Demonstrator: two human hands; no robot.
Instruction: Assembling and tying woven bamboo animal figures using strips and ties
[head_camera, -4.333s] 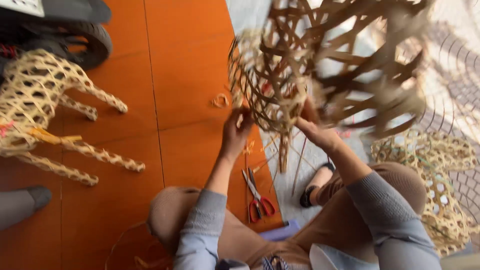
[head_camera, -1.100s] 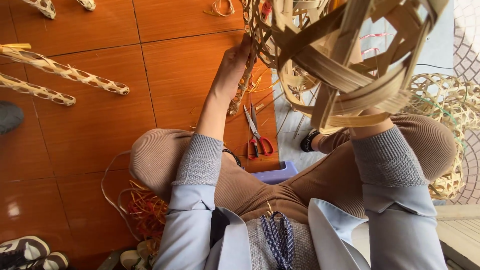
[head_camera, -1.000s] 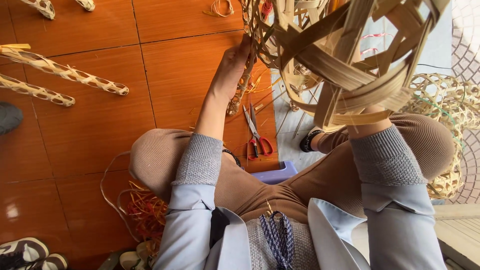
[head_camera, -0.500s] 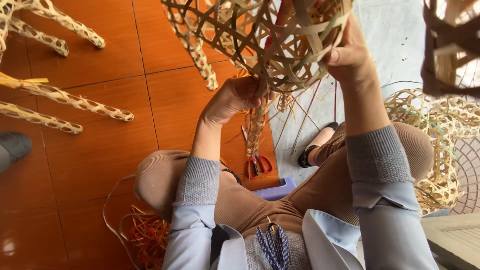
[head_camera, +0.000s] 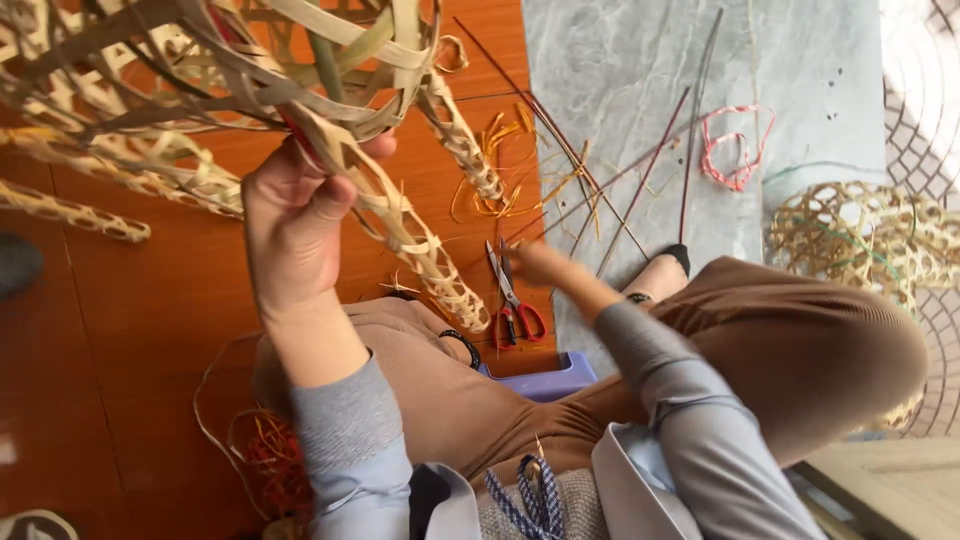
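The floor is glossy orange-red tile (head_camera: 150, 330) on one side, meeting a slab of pale grey stone (head_camera: 620, 90) on the other, with a patterned paving of curved grey blocks (head_camera: 925, 120) beyond that. The person sits low on a small purple plastic stool (head_camera: 545, 380), knees in brown trousers spread wide.

The left hand (head_camera: 295, 225) is raised, its grip closed around a strip of the large open-weave bamboo frame (head_camera: 200, 70), which hangs close in front of the head camera; one woven leg of it (head_camera: 420, 250) slants down past the wrist toward the lap. The right hand (head_camera: 535, 265) is low, reaching down near the floor beside the red-handled scissors (head_camera: 510, 295) and the thin dark reeds (head_camera: 600, 190) fanned across the stone; it is blurred, and I cannot tell whether its grip holds anything.

A loose orange tangle of strips (head_camera: 500, 170) lies on the tile, a pink cord loop (head_camera: 725, 150) on the stone, and a round woven bamboo basket (head_camera: 860, 235) sits by the right knee, its contents not visible.
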